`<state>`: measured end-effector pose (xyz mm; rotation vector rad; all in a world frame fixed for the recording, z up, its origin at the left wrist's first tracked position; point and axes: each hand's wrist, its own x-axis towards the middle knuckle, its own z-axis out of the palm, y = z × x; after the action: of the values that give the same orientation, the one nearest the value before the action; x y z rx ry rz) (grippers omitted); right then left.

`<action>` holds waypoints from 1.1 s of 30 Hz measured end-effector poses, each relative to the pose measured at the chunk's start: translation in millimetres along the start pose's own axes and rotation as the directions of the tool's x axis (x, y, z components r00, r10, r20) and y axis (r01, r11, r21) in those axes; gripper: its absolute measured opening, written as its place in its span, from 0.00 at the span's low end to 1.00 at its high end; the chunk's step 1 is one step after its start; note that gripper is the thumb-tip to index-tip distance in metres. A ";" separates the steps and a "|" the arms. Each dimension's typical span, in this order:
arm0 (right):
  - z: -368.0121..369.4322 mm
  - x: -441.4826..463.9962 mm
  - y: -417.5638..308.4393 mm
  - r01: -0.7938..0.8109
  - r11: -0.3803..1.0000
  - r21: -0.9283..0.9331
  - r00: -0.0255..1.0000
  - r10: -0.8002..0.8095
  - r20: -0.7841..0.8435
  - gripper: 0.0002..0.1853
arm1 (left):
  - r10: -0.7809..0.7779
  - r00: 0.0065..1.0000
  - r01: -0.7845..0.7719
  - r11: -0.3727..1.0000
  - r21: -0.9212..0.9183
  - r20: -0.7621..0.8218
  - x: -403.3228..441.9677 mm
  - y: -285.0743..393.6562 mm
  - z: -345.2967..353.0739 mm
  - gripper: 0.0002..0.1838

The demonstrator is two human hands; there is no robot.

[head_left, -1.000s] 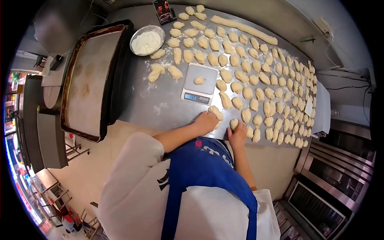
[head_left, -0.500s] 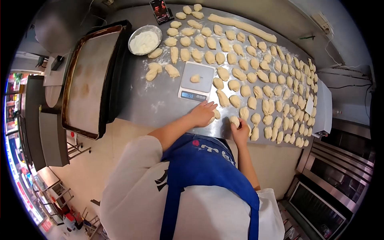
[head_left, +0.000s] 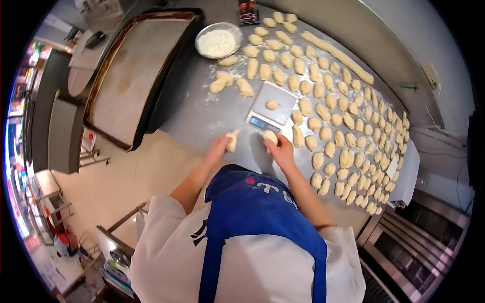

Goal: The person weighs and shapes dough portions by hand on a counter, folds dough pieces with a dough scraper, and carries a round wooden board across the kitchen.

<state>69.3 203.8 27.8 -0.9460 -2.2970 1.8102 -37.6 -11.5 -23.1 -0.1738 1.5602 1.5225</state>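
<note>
Well, left fingers (head_left: 221,145) pinch blurred dough (head_left: 232,141); right fingers (head_left: 273,147) partly hide their pinched piece (head_left: 270,136).

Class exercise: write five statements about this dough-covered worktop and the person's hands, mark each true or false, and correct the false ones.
1. A dough lump sits on the scale. True.
2. The flour bowl is right of the scale. False: the flour bowl is left of it.
3. The right hand holds a dough piece. True.
4. The left hand is empty. False: the left hand holds dough too.
5. The apron is blue. True.
</note>
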 end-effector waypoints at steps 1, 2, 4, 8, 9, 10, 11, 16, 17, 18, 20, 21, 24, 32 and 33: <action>19.1 14.1 -13.6 0.074 0.996 -0.057 0.995 -0.070 0.073 0.21 | 0.037 0.988 -0.035 0.999 0.021 -0.149 -1.2 6.9 -15.9 0.15; 40.7 26.3 -27.6 0.087 0.996 -0.010 0.989 -0.085 0.117 0.21 | 0.078 0.953 -0.065 0.997 0.051 -0.293 -1.2 12.7 -33.0 0.15; 81.9 55.3 -48.5 0.115 0.993 0.040 0.978 -0.120 0.170 0.22 | 0.249 0.897 -0.176 0.959 0.224 -0.365 15.4 13.1 -65.8 0.16; 139.2 88.3 -40.0 0.245 0.937 -0.247 0.968 -0.225 0.109 0.26 | 0.641 0.680 -0.235 0.649 0.724 -0.355 16.9 72.3 -77.2 0.20; 144.7 88.5 -44.5 0.348 0.808 -0.476 0.932 -0.354 0.081 0.28 | 0.643 0.687 -0.242 0.641 0.729 -0.338 22.7 82.7 -83.3 0.20; 141.2 83.8 -45.6 0.244 0.899 -0.364 0.965 -0.188 0.184 0.30 | 0.748 0.605 -0.249 0.502 0.828 -0.272 29.4 91.8 -89.0 0.20; 136.2 75.0 -45.1 0.224 0.903 -0.366 0.972 -0.177 0.156 0.30 | 0.835 0.519 -0.245 0.352 0.903 -0.184 35.3 100.3 -92.4 0.20; 76.8 11.0 -25.6 0.384 0.800 -0.461 0.917 -0.274 0.288 0.23 | 0.824 0.561 -0.189 0.216 0.958 -0.075 61.0 143.0 -100.8 0.21; 61.4 -1.8 -17.6 0.310 0.825 -0.472 0.946 -0.217 0.241 0.21 | 0.841 0.536 -0.145 0.176 0.974 -0.072 67.6 147.3 -104.6 0.22; 45.9 -14.8 -7.7 0.235 0.846 -0.478 0.968 -0.159 0.195 0.20 | 0.839 0.541 -0.165 0.168 0.972 -0.053 81.9 147.4 -113.4 0.22; 16.9 -41.3 17.9 0.094 0.829 -0.551 0.994 -0.051 0.093 0.19 | 0.761 0.647 -0.228 0.267 0.936 -0.059 117.0 139.8 -134.9 0.24; 3.9 -54.9 28.1 0.047 0.833 -0.552 0.999 -0.031 0.039 0.19 | 0.761 0.648 -0.243 0.258 0.935 -0.041 123.4 140.3 -139.3 0.24; -22.3 -87.2 44.6 -0.097 0.851 -0.517 0.995 0.064 -0.081 0.18 | 0.642 0.706 -0.098 0.504 0.858 -0.297 139.8 141.8 -142.3 0.28; -34.7 -115.7 38.8 -0.035 0.758 -0.652 0.998 -0.004 -0.059 0.14 | 0.824 0.516 -0.079 0.320 0.944 -0.236 173.0 104.9 -170.7 0.28; -37.6 -118.4 44.9 -0.014 0.759 -0.651 0.997 -0.035 -0.062 0.12 | 0.785 0.533 -0.114 0.436 0.893 -0.315 172.9 105.4 -163.5 0.28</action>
<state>199.4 182.3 35.8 -1.0242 -2.9270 0.9105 -286.0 -43.7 -93.6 0.3286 3.0689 0.9666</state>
